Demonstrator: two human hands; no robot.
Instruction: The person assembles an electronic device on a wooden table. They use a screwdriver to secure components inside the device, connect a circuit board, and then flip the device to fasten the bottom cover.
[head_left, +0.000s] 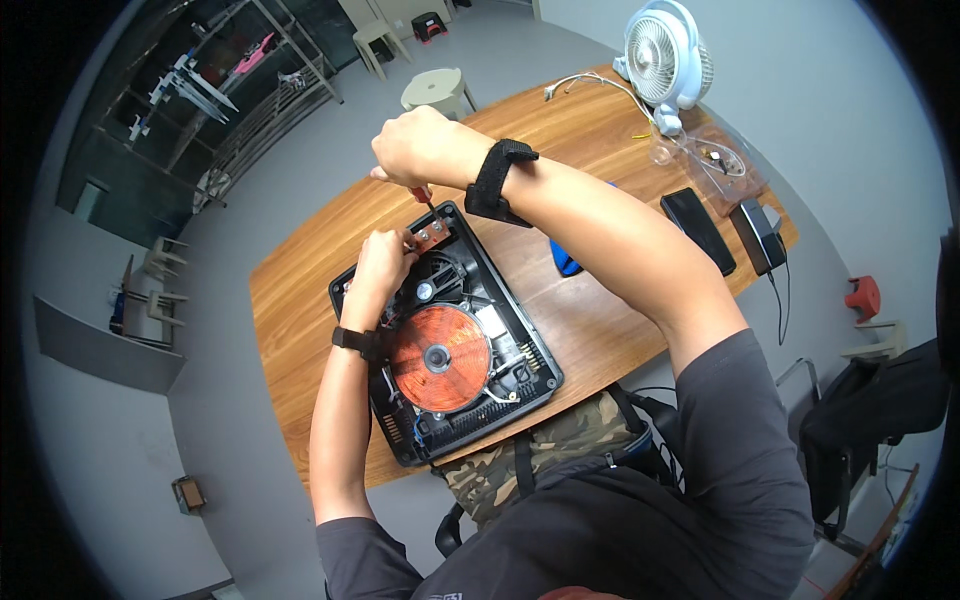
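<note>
An opened induction cooker lies on the table, its black housing (545,372) holding a round copper coil (412,365), a small fan (425,290) and wiring. My right hand (425,148) is closed round the red handle of a screwdriver (422,194) above the far end of the housing. The shaft points down at a small brown board (434,237) with screws. My left hand (383,265) reaches in at the far left of the housing, fingers bent and fingertips at the board's edge. What they pinch is hidden.
On the wooden table (300,290) a blue object (563,260) lies partly behind my right arm. Farther right are a black phone (698,230), a black box with a cable (758,235), a clear plastic bag (735,180) and a white fan (662,60). A camouflage bag (545,450) sits below the near edge.
</note>
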